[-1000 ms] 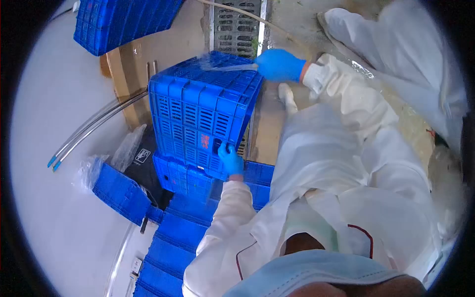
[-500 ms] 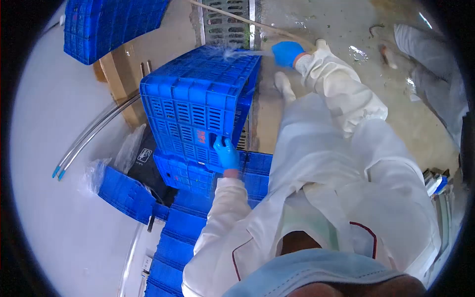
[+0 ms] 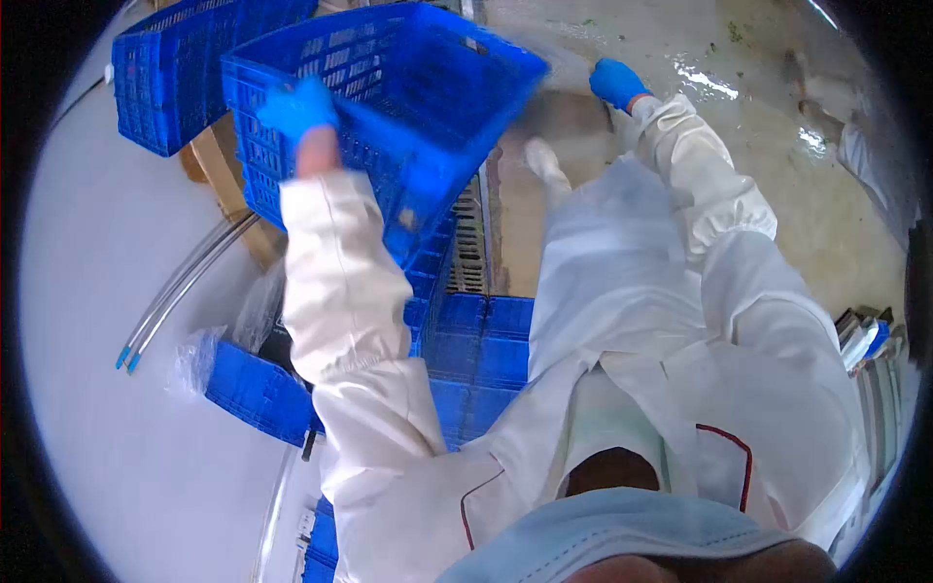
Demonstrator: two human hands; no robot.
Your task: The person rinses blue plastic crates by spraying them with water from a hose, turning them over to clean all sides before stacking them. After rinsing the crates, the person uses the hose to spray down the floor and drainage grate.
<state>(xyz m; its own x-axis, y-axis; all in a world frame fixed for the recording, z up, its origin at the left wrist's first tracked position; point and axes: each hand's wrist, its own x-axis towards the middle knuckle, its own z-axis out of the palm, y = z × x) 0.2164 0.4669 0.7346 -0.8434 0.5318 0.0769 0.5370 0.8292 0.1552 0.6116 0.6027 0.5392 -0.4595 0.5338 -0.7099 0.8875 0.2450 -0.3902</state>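
A blue slatted plastic crate (image 3: pixel 428 165) is tilted with its open side up toward me. My left hand (image 3: pixel 301 109), in a blue glove and blurred by motion, is closed on the crate's near left rim. My right hand (image 3: pixel 618 85), also gloved in blue, is held out to the right of the crate with its fingers curled. Earlier, water sprays from this hand and a thin hose runs to it; now the hose is hard to make out. Below the tilted crate, more blue crates (image 3: pixel 491 325) stand beside my legs.
Another blue crate (image 3: pixel 160 92) stands at the upper left. Metal tubes with blue ends (image 3: pixel 185 291) lean near a brown board (image 3: pixel 222 175). A drain grate (image 3: pixel 468 243) runs across the wet floor (image 3: pixel 520 209). Part of another person's clothing (image 3: pixel 863 160) shows at the right.
My left hand has moved up and left, and the crate has turned from its closed face to its open side. My right hand has shifted slightly right and up.
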